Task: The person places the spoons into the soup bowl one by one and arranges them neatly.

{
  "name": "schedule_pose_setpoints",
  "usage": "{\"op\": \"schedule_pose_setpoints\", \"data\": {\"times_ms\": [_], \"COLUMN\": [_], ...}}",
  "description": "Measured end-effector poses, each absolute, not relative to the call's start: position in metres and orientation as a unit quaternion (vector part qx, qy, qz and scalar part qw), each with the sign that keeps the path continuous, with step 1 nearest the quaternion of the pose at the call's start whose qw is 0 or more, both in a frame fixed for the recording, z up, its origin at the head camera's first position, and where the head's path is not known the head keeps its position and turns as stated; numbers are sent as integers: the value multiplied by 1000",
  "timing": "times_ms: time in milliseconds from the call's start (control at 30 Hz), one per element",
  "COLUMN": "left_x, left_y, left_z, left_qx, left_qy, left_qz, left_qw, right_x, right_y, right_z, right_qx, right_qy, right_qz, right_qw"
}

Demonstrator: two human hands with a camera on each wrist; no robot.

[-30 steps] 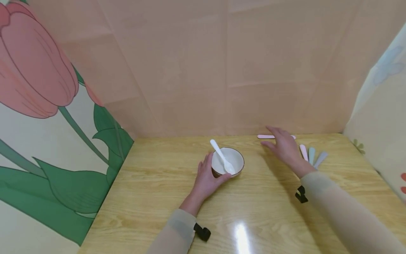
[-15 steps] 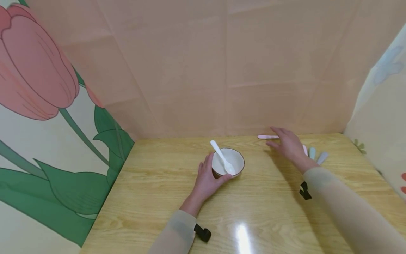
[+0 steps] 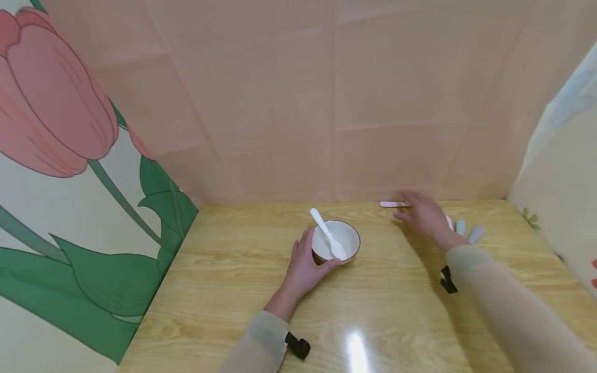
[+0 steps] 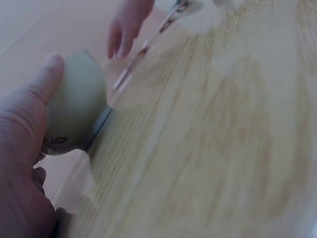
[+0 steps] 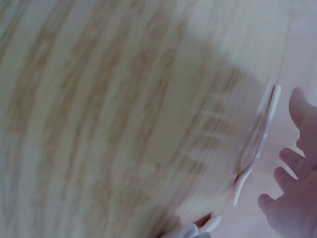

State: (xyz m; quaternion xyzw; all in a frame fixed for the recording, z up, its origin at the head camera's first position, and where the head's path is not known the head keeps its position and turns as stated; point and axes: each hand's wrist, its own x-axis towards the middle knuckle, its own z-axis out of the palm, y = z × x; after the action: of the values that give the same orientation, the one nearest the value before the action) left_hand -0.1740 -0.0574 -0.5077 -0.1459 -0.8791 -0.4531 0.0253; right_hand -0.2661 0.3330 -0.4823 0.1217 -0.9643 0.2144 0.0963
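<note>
Head view: left hand [image 3: 304, 265] curled round the near-left side of bowl [image 3: 337, 241], thumb at the front of the wall, fingers up along the left side. White spoon [image 3: 327, 233] inside that bowl, scoop down at the thumb side, handle leaning up and away past the far-left rim, just above the fingertips. Right hand [image 3: 426, 216] well apart to the right, fingers loose and spread, pointing left, holding nothing; fingertips at the near end of pink spoon [image 3: 393, 204], touching or not cannot tell. Behind the wrist, ends of three more spoons [image 3: 468, 230] fanned on table [image 3: 382, 311]. Black strap [image 3: 448, 280] under the right sleeve, another under the left.

Left wrist view: thumb [image 4: 43, 82] flat against the pale outer wall of the bowl [image 4: 77, 111], palm wrapping from below; beyond, the right fingertips [image 4: 121, 37] hanging over the pink spoon [image 4: 141, 52], blurred.

Right wrist view: fingers [image 5: 297, 163] apart and slightly bent, clear of the wood; pink spoon [image 5: 257, 144] lying just off the fingertips, against the back wall's edge; other spoon tips [image 5: 195, 228] at the heel of the hand.
</note>
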Motion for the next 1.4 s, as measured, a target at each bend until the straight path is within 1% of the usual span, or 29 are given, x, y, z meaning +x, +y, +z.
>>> {"op": "schedule_pose_setpoints", "data": {"times_ms": [133, 267, 467, 733, 933, 1167, 1267, 1400], "left_x": [-174, -175, -174, -176, -176, -175, -174, -174], "left_y": [-58, -57, -57, -58, -57, -58, -58, -57], "left_z": [-510, -511, -509, -508, -508, -508, -507, -506], "left_qx": [-143, -144, -140, -159, -160, -148, -147, -148], "left_qy": [-882, -882, -883, -885, -885, -888, -889, -889], "left_qz": [-448, -448, -448, -437, -435, -435, -434, -434], "left_qw": [24, 23, 17, 27, 30, 19, 18, 20], "right_x": [-268, -267, -270, -266, -265, -262, -260, -258], "right_y": [335, 337, 340, 336, 336, 334, 332, 332], "right_z": [-487, -490, -492, -488, -493, -495, -492, -489], "right_qx": [146, 156, 152, 148, 146, 131, 131, 136], "right_qy": [-963, -966, -970, -972, -973, -975, -975, -970], "right_qz": [197, 186, 175, 173, 172, 175, 171, 172], "right_qw": [107, 90, 67, 51, 50, 27, 49, 101]}}
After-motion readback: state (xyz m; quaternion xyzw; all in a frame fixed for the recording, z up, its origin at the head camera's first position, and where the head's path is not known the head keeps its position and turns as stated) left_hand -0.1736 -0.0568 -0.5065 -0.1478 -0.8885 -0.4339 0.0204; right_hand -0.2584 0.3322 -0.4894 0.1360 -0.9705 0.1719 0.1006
